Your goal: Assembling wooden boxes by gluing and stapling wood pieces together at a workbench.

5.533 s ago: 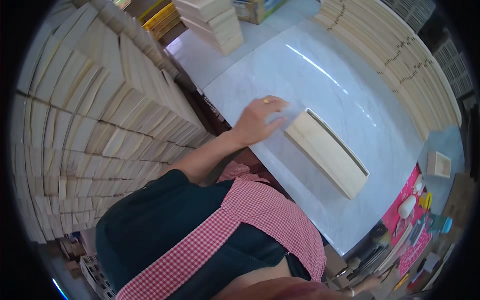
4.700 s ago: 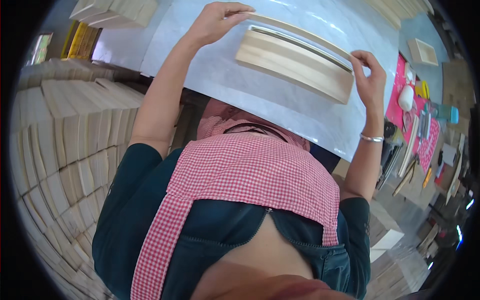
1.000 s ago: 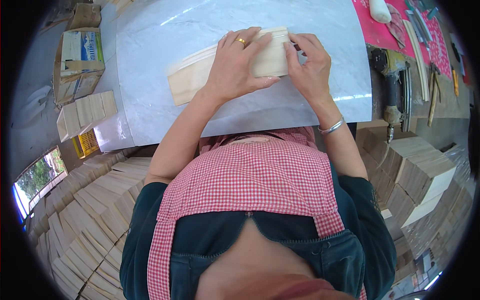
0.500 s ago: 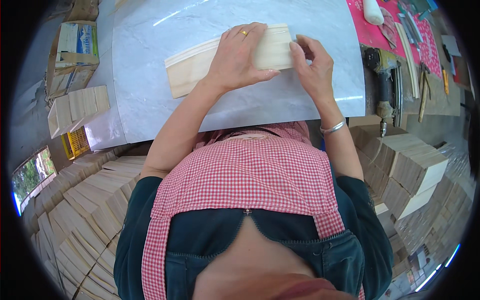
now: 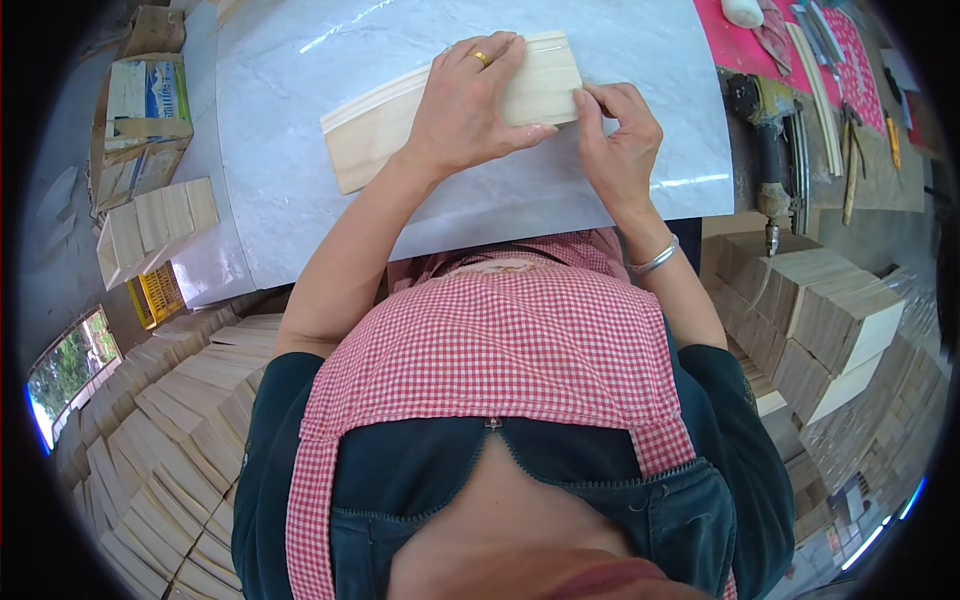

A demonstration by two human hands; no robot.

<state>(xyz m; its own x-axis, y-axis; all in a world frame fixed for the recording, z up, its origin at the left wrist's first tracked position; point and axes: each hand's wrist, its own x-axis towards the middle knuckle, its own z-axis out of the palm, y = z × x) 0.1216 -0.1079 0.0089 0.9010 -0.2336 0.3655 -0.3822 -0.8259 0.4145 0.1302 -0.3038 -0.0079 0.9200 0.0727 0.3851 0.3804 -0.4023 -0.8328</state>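
A pale wooden board [image 5: 375, 140] with a grooved strip along its far edge lies at a slant over the table. My left hand [image 5: 460, 105], wearing a gold ring, spans the board, with fingers over the far edge and thumb along the near edge. At the board's right end, my right hand [image 5: 622, 135] is closed in a pinch, its fingertips touching the edge near the corner. Whatever may sit between those fingertips is hidden.
The marbled table [image 5: 280, 190] carries the board. On the right are a power tool [image 5: 770, 170], pliers [image 5: 851, 165] and a pink cloth [image 5: 730, 40]. Stacked wooden pieces stand at the lower left [image 5: 200, 400] and right [image 5: 830, 310]. A cardboard box [image 5: 140, 130] is at the left.
My right fingers have curled closer and now press against the board's right edge. The board and my left hand have shifted slightly up and left in view.
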